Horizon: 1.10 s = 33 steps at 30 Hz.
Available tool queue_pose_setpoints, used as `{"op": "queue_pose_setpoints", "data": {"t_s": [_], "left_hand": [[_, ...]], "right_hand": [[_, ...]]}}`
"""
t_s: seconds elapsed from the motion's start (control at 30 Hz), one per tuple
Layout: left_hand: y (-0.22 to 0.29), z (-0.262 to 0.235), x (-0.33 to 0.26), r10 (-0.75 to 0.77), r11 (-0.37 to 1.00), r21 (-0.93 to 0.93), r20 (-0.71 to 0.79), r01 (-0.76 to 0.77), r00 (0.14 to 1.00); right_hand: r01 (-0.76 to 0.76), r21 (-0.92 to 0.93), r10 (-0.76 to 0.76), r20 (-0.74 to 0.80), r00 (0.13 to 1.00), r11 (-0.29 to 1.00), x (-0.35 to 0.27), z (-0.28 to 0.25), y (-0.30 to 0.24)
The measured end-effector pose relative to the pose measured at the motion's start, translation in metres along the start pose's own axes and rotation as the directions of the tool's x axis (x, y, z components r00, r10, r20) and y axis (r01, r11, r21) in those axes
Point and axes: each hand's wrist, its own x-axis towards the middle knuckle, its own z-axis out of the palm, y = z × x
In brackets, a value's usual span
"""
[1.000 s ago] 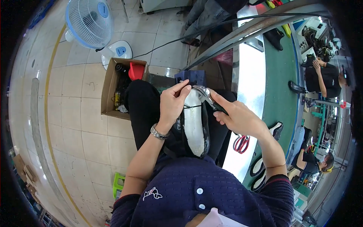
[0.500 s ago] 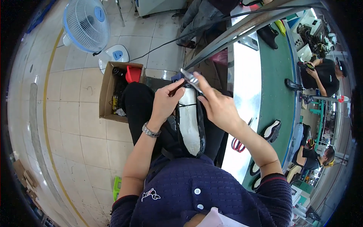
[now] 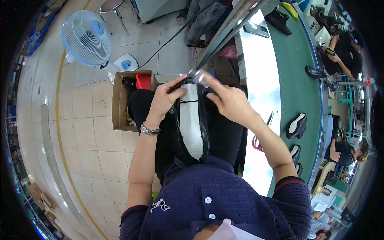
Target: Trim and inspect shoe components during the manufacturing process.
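A black shoe upper lies bottom-up across my lap, its white underside showing and a dark cord crossing it. My left hand is closed on the shoe's far end, thumb on the underside and fingers at the outer edge. In my right hand are silver metal pincers, smeared by motion, with their head at the far rim of the shoe. Whether the jaws grip the edge cannot be made out. The palm hides most of the handles.
At my left stands a cardboard box with a red container, and a fan beyond. To the right, a metal bench holds red-handled scissors. Alongside, a green conveyor carries several shoes. Other people work past it.
The shoe and both hands have shifted slightly left in view. The pincers have come down onto the shoe's far end; before, they stood just above it. The whole view has turned a little.
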Motion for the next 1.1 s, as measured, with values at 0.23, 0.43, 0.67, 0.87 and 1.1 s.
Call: {"op": "queue_pose_setpoints", "data": {"t_s": [0.23,0.43,0.67,0.87,1.1], "left_hand": [[0.001,0.005,0.004,0.009,0.998,0.068,0.054,-0.013,0.999],[0.000,0.022,-0.024,0.104,0.991,0.097,-0.084,-0.096,0.991],[-0.029,0.027,-0.064,0.569,0.611,0.721,-0.114,-0.326,0.814],[-0.015,0.044,-0.063,0.606,0.611,0.747,-0.231,-0.260,0.761],[-0.032,0.044,-0.062,0.691,0.558,0.781,-0.247,-0.283,0.680]], "right_hand": [[-0.622,0.333,0.706,-0.322,0.631,0.708,-0.075,0.055,0.126],[-0.675,0.319,0.717,-0.523,0.461,0.666,-0.145,0.119,0.172],[-0.819,0.461,0.903,-0.403,0.151,0.343,-0.268,0.164,0.122],[-0.473,0.881,0.959,0.125,0.253,0.010,-0.276,0.146,0.109],[-0.234,0.958,0.489,0.285,0.824,-0.165,-0.187,0.053,-0.012]]}}
